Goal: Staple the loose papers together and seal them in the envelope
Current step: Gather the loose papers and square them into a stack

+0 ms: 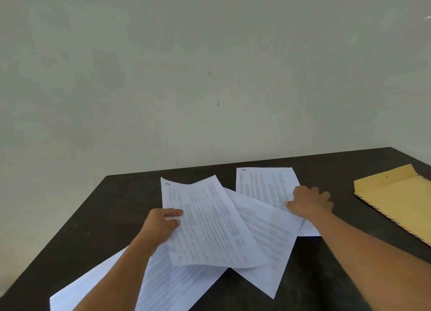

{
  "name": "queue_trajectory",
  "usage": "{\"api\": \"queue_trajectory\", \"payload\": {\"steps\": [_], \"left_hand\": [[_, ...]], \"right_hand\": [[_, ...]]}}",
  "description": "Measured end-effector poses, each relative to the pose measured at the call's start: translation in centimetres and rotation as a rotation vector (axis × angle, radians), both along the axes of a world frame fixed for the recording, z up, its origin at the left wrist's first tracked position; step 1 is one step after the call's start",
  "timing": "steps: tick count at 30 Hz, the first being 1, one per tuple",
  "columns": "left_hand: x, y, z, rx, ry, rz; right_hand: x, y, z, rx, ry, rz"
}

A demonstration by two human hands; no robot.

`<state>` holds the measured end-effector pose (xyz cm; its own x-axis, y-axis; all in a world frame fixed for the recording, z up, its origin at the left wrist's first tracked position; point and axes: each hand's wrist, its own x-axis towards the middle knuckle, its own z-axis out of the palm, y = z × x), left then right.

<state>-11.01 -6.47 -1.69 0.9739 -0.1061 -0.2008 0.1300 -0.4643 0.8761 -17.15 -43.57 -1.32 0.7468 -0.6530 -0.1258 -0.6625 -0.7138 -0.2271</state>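
Note:
Several printed white sheets lie spread over a dark table [326, 264]. My left hand [161, 226] pinches the left edge of the sheet marked 1 [210, 222], which is lifted and curling. My right hand [310, 203] grips the upper right edge of a second sheet [270, 240] that slants under the first. The sheet marked 3 [265, 184] lies flat behind my right hand. Another sheet [172, 285] rests under my left forearm at the front. A yellow-brown envelope [401, 201] lies flat at the table's right edge. No stapler is in view.
A plain pale wall [210, 77] stands right behind the table's far edge. The table's left edge runs diagonally toward the lower left corner. Bare dark tabletop shows between the papers and the envelope.

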Motion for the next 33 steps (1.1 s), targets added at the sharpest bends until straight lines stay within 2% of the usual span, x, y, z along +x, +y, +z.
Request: {"api": "queue_trajectory", "payload": {"steps": [3,7,11,13,18,21,24,26,29,31,33], "left_hand": [[0.5,-1.1,0.2,-0.055,-0.006,-0.011],[0.2,-2.5,1.0,-0.154,-0.008,-0.014],[-0.6,-3.0,2.9,-0.285,0.018,-0.006],[-1.2,-3.3,4.5,-0.353,0.032,0.008],[-3.2,-5.0,9.9,-0.450,-0.030,-0.005],[-4.1,-5.8,12.6,-0.495,-0.096,-0.038],[-4.7,-6.2,14.3,-0.539,-0.153,-0.073],[-5.3,-6.6,15.5,-0.581,-0.206,-0.071],[-5.8,-7.2,16.8,-0.629,-0.267,-0.094],[-6.0,-7.5,16.8,-0.629,-0.311,-0.105],[-6.0,-7.8,16.2,-0.632,-0.337,-0.097]], "right_hand": [[1.2,0.3,-1.2,-0.048,-0.065,-0.010],[1.8,-0.1,-1.9,0.070,-0.182,-0.010],[1.0,0.2,-1.3,0.225,-0.515,0.052],[0.4,0.6,0.5,0.137,-0.663,0.120],[-0.9,0.7,8.3,-0.266,-0.953,0.345],[-1.8,0.7,12.2,-0.307,-1.097,0.398],[-3.1,1.4,14.9,-0.207,-1.283,0.353],[-3.7,1.7,16.3,-0.068,-1.338,0.288],[-4.1,2.0,17.3,0.267,-1.256,0.292],[-4.9,2.5,17.4,0.558,-1.179,0.385],[-5.9,3.3,17.2,0.722,-1.089,0.536]]}}
